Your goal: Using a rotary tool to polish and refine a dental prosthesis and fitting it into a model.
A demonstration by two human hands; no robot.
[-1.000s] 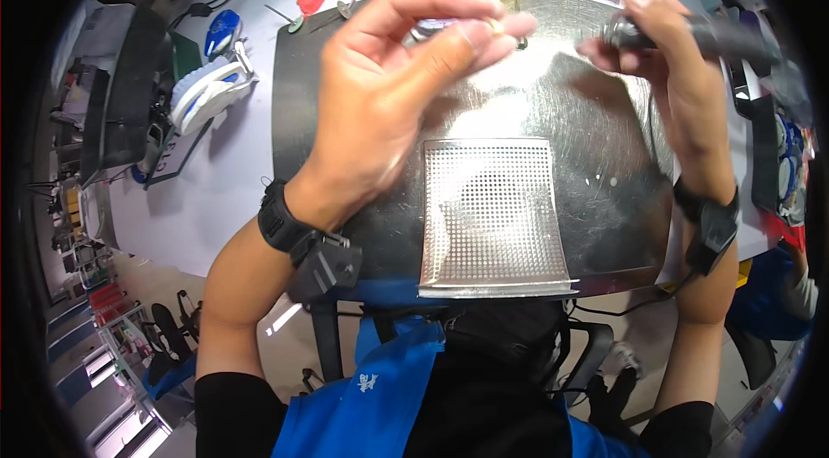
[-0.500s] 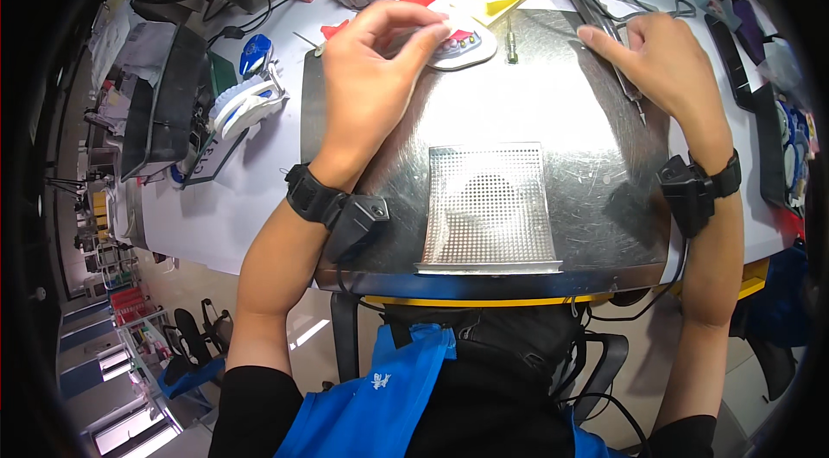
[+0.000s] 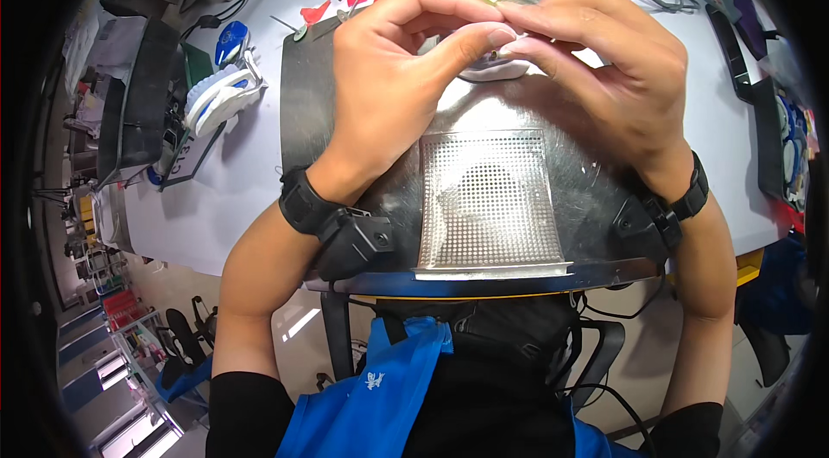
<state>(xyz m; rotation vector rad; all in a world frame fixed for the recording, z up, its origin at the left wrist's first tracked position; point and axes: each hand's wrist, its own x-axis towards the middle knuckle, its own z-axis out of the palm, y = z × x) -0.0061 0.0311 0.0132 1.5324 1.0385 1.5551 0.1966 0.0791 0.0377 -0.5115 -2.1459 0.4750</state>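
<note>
1. Over the far part of the metal-topped surface [image 3: 306,95], the left hand [image 3: 393,69] and right hand [image 3: 617,61] meet just above a pale dental cast [image 3: 496,72]; the cast is partly covered, and I cannot tell whether it rests on the metal or is lifted.
2. Thumb and forefinger of each hand are drawn in toward the other's, tips close together — whether the fingers pinch a small piece is hidden.
3. By its look the cast is plaster or resin: probably stiff, light enough for one hand, and brittle at its thin edges.
4. Its rounded base rim seems the safest hold, taken from both sides — smooth, so perhaps slippery under dusty fingers.
5. Nearer the body, a perforated metal sheet [image 3: 488,208] lies apart from the cast.
</note>
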